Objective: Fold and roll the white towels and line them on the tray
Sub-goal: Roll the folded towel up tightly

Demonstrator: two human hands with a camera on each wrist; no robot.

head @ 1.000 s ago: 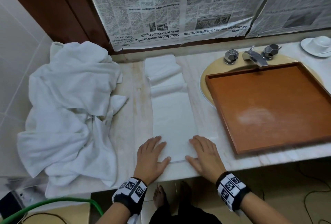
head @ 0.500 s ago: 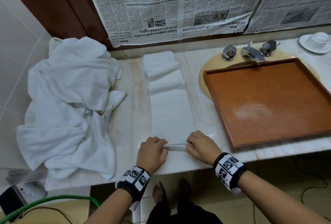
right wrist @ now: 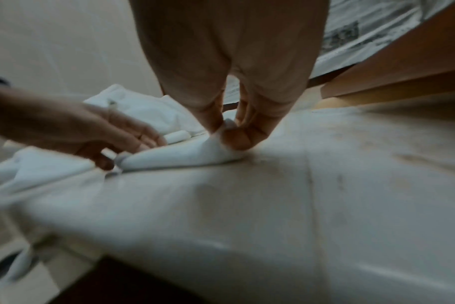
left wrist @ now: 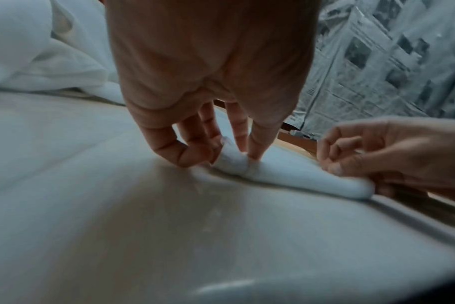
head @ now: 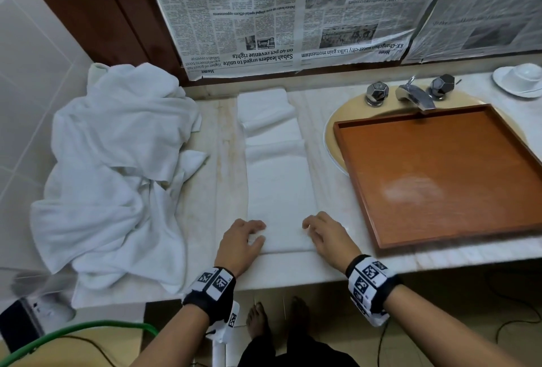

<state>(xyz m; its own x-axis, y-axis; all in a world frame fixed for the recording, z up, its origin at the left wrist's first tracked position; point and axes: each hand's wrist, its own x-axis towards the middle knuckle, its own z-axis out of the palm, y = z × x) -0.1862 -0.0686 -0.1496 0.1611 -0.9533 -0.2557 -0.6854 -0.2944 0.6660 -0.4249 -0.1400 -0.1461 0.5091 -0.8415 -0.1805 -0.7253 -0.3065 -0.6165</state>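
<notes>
White folded towel [head: 280, 190] — one — pinched at its rolled end by two hands [head: 241, 242].

Bathroom counter, wall and floor

Sheets of newspaper [head: 293, 14] hang upside down over a dark wooden panel [head: 96, 14] behind the marble countertop [head: 211, 161]. A chrome faucet [head: 412, 95] stands between two faceted knobs [head: 377, 92] at the yellow sink rim [head: 346, 114]. A white cup on a saucer [head: 520, 79] sits at the far right. White tiles [head: 26, 73] cover the left wall; a green hose [head: 88, 330] curves near the floor.
</notes>
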